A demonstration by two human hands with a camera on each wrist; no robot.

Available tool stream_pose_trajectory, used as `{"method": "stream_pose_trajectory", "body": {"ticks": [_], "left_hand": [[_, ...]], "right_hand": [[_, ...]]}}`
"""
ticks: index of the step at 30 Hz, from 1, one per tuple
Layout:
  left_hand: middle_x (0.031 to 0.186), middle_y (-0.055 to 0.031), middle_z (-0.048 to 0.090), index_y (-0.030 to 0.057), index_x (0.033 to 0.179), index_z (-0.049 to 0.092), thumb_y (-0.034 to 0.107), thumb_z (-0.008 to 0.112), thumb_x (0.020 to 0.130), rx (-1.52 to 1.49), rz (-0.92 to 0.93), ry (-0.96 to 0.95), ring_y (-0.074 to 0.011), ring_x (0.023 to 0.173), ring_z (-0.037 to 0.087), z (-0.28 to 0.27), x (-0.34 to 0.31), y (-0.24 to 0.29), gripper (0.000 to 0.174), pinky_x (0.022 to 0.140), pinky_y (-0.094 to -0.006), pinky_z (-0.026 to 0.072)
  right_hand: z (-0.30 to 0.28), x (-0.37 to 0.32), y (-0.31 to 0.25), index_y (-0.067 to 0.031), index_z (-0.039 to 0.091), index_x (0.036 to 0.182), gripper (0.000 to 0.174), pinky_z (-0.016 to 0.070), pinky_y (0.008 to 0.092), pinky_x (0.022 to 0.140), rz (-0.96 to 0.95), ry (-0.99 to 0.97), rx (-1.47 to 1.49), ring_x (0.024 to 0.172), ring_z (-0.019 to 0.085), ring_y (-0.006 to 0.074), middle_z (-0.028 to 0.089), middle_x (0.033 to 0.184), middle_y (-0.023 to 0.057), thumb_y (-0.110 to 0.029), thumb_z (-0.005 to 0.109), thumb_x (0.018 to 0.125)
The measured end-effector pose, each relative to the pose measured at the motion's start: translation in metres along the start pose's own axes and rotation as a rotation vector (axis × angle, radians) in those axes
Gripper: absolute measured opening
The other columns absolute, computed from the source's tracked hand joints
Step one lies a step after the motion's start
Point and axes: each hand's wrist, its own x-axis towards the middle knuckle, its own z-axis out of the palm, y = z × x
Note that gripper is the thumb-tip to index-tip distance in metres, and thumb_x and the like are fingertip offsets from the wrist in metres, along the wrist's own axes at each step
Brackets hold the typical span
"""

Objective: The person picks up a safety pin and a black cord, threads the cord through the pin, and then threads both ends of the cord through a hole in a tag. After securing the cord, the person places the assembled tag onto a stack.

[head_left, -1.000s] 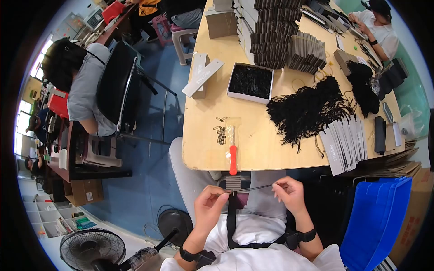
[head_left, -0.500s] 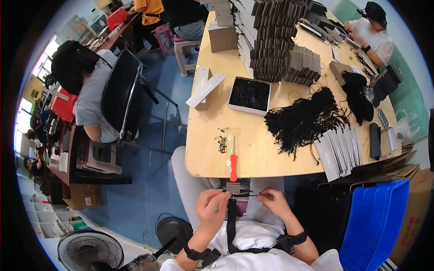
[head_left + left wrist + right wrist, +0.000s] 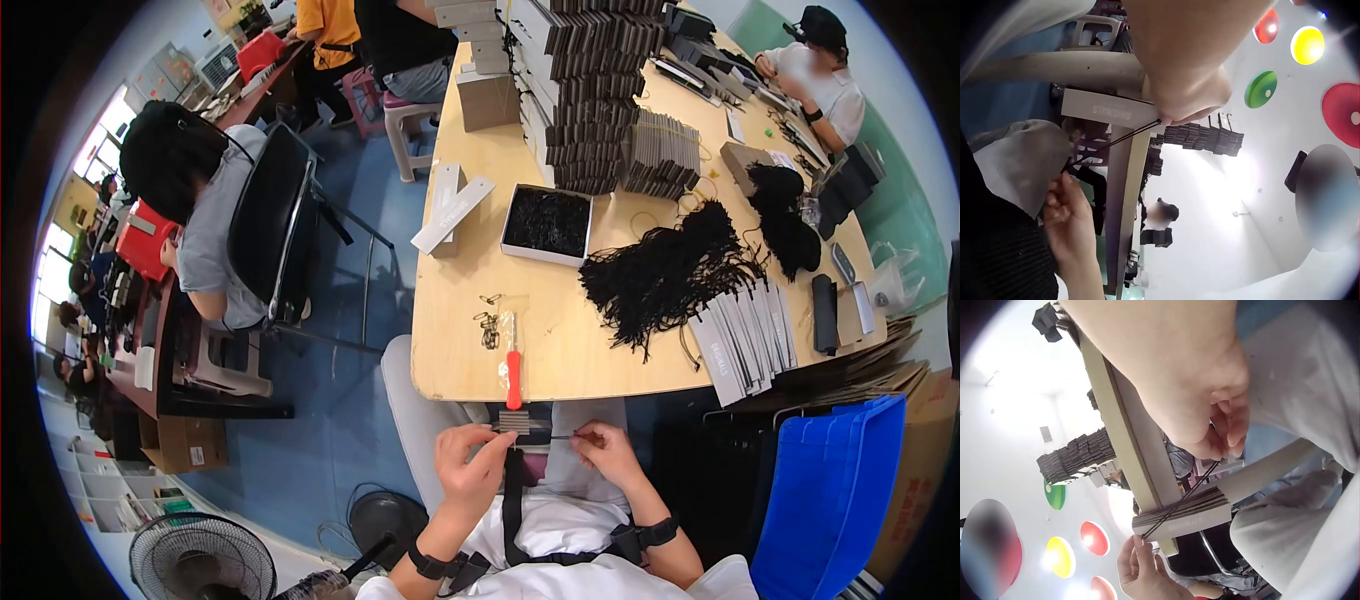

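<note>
A thin doubled black cord is stretched between the two hands. My left hand pinches one end of it between thumb and forefinger. At the other end my right hand pinches the cord with its fingertips, the remaining fingers curled in. Behind the cord in the right wrist view is a stack of grey card tags with pale lettering. In the head view the edge of that stack shows between the hands, just below the table's front edge. A red-handled tool lies on the table beyond it.
On the wooden table are small metal rings, a white box of black pieces, a heap of black cords, fanned tags and tall tag stacks. A blue bin stands at right. Other people sit nearby.
My right hand has come left and slightly down, closer to my left hand, shortening the cord's span. The head view has shifted a little, so the table sits lower in it.
</note>
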Motion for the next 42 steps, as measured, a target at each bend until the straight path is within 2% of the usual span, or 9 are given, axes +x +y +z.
{"method": "stream_pose_trajectory", "body": {"ticks": [8,12,14,17,21,24,26,29,42], "left_hand": [[0.084,-0.0004,0.060,0.0171,0.091,0.072,-0.001,0.071,0.059,0.051,0.089,0.008,-0.0198,0.082,0.059,-0.001,0.000,-0.002,0.037,0.074,-0.0350,0.0404],[0.085,-0.0011,0.059,0.0168,0.087,0.072,0.001,0.073,0.062,0.112,0.084,-0.009,-0.0206,0.082,0.056,-0.004,0.002,0.007,0.030,0.074,-0.0361,0.0402],[0.083,-0.0050,0.055,0.0115,0.080,0.068,-0.002,0.074,0.063,0.029,-0.061,0.002,-0.0261,0.083,0.052,0.002,-0.003,0.007,0.023,0.072,-0.0357,0.0409],[0.081,-0.0056,0.055,0.0095,0.078,0.064,-0.001,0.073,0.066,-0.014,-0.130,-0.028,-0.0271,0.084,0.051,0.001,-0.003,0.010,0.019,0.073,-0.0361,0.0401],[0.082,-0.0068,0.056,0.0076,0.079,0.061,-0.002,0.072,0.067,0.000,-0.074,-0.074,-0.0269,0.083,0.052,-0.005,-0.017,0.012,0.019,0.073,-0.0367,0.0396],[0.083,-0.0050,0.059,0.0082,0.083,0.061,0.007,0.073,0.072,-0.068,-0.103,-0.104,-0.0244,0.081,0.055,0.001,-0.029,0.008,0.016,0.074,-0.0356,0.0387],[0.083,-0.0074,0.060,0.0053,0.085,0.061,0.005,0.072,0.074,-0.234,-0.306,-0.097,-0.0269,0.080,0.056,0.003,-0.031,0.009,0.015,0.073,-0.0366,0.0414],[0.084,-0.0100,0.060,0.0024,0.086,0.060,0.001,0.070,0.075,-0.293,-0.369,-0.099,-0.0289,0.079,0.058,0.002,-0.031,0.008,0.014,0.071,-0.0357,0.0452],[0.083,-0.0107,0.058,0.0000,0.083,0.063,-0.005,0.068,0.075,-0.356,-0.322,-0.106,-0.0221,0.075,0.059,-0.005,-0.010,0.010,0.011,0.066,-0.0284,0.0460]], "right_hand": [[-0.002,0.000,-0.006,0.0014,0.062,0.088,0.013,0.0444,0.0221,0.048,-0.025,-0.004,-0.044,0.056,0.057,0.0088,0.062,0.070,0.0041,-0.011,0.066,0.085],[-0.003,0.000,-0.007,0.0014,0.062,0.087,0.013,0.0441,0.0223,0.048,-0.034,-0.002,-0.023,0.056,0.056,0.0088,0.063,0.071,0.0043,-0.010,0.066,0.085],[-0.002,-0.001,-0.006,0.0014,0.061,0.087,0.012,0.0439,0.0225,0.047,-0.037,0.001,-0.004,0.056,0.056,0.0088,0.062,0.070,0.0041,-0.010,0.066,0.085],[0.000,0.000,-0.003,0.0015,0.061,0.086,0.011,0.0435,0.0226,0.047,-0.028,0.016,-0.017,0.055,0.056,0.0089,0.062,0.070,0.0038,-0.009,0.065,0.085],[-0.001,-0.001,0.000,0.0021,0.061,0.088,0.011,0.0434,0.0226,0.047,-0.043,0.005,0.050,0.055,0.056,0.0089,0.061,0.070,0.0042,-0.008,0.065,0.085],[0.000,-0.002,0.000,0.0019,0.062,0.088,0.012,0.0437,0.0222,0.048,-0.039,-0.002,0.094,0.054,0.055,0.0084,0.061,0.070,0.0040,-0.010,0.066,0.085],[-0.001,-0.002,0.000,0.0015,0.063,0.087,0.013,0.0438,0.0220,0.048,-0.039,0.004,0.101,0.053,0.054,0.0079,0.062,0.070,0.0035,-0.011,0.066,0.085],[-0.001,-0.004,0.001,0.0011,0.062,0.088,0.014,0.0438,0.0214,0.048,-0.031,0.010,0.083,0.054,0.055,0.0075,0.061,0.070,0.0032,-0.012,0.067,0.085],[-0.008,-0.013,-0.011,-0.0007,0.063,0.091,0.014,0.0434,0.0197,0.051,-0.071,-0.008,0.188,0.058,0.056,0.0070,0.063,0.073,0.0031,-0.013,0.067,0.085]]}}
